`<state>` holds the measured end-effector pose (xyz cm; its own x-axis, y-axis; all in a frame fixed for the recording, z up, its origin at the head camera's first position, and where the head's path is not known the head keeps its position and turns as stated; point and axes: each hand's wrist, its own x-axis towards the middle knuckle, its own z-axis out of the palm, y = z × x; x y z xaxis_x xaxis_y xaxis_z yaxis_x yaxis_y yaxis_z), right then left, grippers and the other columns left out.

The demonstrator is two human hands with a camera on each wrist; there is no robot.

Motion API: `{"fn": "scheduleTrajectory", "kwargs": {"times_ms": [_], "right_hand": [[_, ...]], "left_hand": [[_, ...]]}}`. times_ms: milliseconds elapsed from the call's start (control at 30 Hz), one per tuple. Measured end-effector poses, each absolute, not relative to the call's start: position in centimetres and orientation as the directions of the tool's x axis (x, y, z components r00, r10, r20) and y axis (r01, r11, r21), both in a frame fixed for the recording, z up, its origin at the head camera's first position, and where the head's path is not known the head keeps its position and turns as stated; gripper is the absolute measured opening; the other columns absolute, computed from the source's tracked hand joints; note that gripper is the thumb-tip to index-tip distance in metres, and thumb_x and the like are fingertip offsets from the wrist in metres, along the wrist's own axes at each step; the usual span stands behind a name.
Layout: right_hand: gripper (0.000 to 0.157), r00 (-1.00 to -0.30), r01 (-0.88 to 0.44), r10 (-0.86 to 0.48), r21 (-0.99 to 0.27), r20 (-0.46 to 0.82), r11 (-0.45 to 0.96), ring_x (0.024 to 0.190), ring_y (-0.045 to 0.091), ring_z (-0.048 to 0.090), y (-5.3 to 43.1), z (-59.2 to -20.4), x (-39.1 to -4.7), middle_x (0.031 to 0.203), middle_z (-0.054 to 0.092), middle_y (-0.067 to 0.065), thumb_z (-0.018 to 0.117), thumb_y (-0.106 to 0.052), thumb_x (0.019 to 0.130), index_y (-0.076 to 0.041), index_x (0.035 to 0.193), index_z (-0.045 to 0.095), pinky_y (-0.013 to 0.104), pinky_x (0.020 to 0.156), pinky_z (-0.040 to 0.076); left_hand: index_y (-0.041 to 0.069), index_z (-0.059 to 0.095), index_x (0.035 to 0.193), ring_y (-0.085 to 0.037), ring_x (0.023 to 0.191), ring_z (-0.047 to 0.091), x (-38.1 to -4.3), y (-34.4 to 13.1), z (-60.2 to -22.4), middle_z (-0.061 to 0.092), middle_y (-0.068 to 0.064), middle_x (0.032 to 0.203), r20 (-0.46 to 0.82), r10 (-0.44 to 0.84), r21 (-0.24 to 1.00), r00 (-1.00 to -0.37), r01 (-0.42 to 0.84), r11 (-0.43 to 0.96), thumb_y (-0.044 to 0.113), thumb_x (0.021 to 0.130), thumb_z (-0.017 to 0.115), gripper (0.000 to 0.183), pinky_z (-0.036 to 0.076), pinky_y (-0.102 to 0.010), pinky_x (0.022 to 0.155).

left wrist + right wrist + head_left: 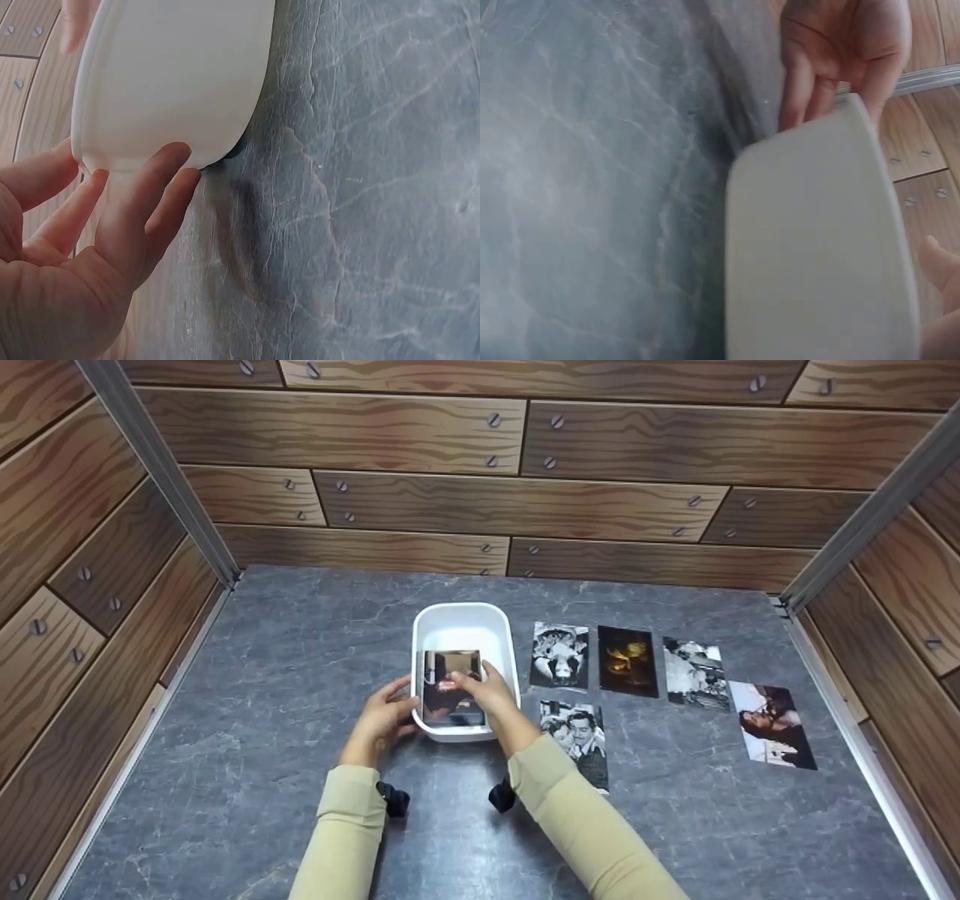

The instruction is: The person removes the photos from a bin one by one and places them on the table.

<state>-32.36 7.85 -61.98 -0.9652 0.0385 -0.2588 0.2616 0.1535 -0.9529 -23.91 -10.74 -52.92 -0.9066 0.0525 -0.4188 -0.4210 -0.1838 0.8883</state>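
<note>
A white plastic tub (463, 624) with rounded corners stands on the grey marbled table. My left hand (377, 718) holds its near left side; in the left wrist view the thumb is at the rim and the fingers touch the outer wall of the tub (172, 82). Inside the tub's near half is a dark photo card (442, 701). My right hand (496, 699) reaches over the right rim and grips this card, thumb on its face and fingers at its right edge. In the right wrist view the tub wall (817, 240) hides most of that hand.
To the right of the tub lie several photo cards: a black-and-white portrait (560, 656), a dark golden card (628, 661), a black-and-white scene (696, 673), a colour one (774, 725) and a couple's portrait (583, 739) partly behind the right sleeve. Wood-patterned walls (420, 435) enclose the table.
</note>
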Motion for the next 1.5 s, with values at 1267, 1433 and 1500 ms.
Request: {"fn": "scheduleTrajectory", "kwargs": {"times_ms": [1267, 1433, 1500], "right_hand": [[0.053, -0.941, 0.336, 0.084, -0.876, -0.328, 0.346, 0.113, 0.026, 0.057, 8.6, -67.0, -36.5, 0.122, 0.066, 0.012, 0.065, -0.042, 0.088, -0.003, 0.124, 0.064, 0.035, 0.093, 0.047], [0.055, -0.921, 0.388, 0.125, -0.849, -0.368, 0.358, 0.116, 0.027, 0.056, 8.3, -68.0, -37.5, 0.128, 0.062, 0.013, 0.064, -0.039, 0.088, -0.004, 0.130, 0.059, 0.035, 0.094, 0.047], [0.057, -0.914, 0.406, 0.125, -0.850, -0.387, 0.337, 0.119, 0.028, 0.055, 8.3, -68.9, -38.1, 0.133, 0.059, 0.014, 0.063, -0.037, 0.088, -0.003, 0.134, 0.056, 0.036, 0.096, 0.048]], "left_hand": [[0.006, 0.042, 0.145, -0.024, 0.096, 0.061, -24.0, -10.5, -53.1, 0.050, -0.026, 0.130, -0.426, 0.022, 0.893, -0.905, -0.424, -0.154, -0.001, 0.093, 0.054, 0.053, 0.054, -0.030, 0.065], [0.006, 0.042, 0.145, -0.026, 0.099, 0.060, -24.1, -10.6, -53.2, 0.049, -0.026, 0.132, -0.421, 0.027, 0.894, -0.907, -0.420, -0.158, -0.002, 0.093, 0.054, 0.054, 0.055, -0.032, 0.068], [0.005, 0.041, 0.145, -0.028, 0.102, 0.060, -24.1, -10.6, -53.2, 0.048, -0.027, 0.134, -0.418, 0.029, 0.895, -0.908, -0.417, -0.156, -0.002, 0.093, 0.054, 0.054, 0.056, -0.033, 0.070]]}}
